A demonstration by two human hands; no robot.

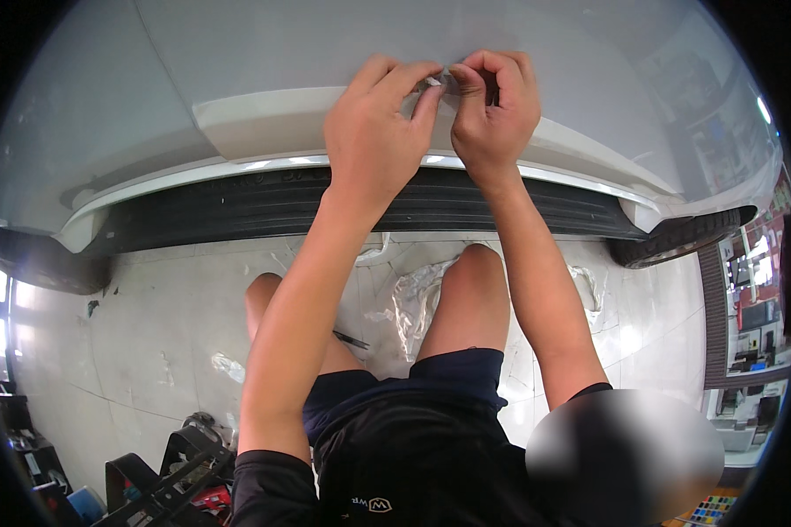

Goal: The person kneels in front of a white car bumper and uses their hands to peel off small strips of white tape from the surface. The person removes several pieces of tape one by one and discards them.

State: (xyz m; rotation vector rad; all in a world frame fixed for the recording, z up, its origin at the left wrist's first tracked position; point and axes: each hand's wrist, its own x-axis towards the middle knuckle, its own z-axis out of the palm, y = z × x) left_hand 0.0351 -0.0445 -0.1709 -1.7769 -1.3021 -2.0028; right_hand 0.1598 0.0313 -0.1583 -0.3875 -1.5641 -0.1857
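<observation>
Both of my hands are raised close together at the lower side of a grey car (264, 53). Thumb and fingertips of my left hand (382, 114) pinch a small, thin whitish piece (433, 81), perhaps film. Right beside it, my right hand (498, 110) is closed, its thumb against its curled index finger. What the right fingers hold, if anything, is too small to make out. A light-coloured lower trim panel (268, 127) runs along the car behind my wrists. Below that lies a black ribbed running board (264, 204).
Crumpled clear film (413, 303) lies on the pale tiled floor (149, 351) around my knees. A dark, narrow tool (351, 339) is near my left leg. A black tool carrier (185, 465) stands at lower left. Car wheels (677, 241) flank the running board. Shelves (751, 307) are at right.
</observation>
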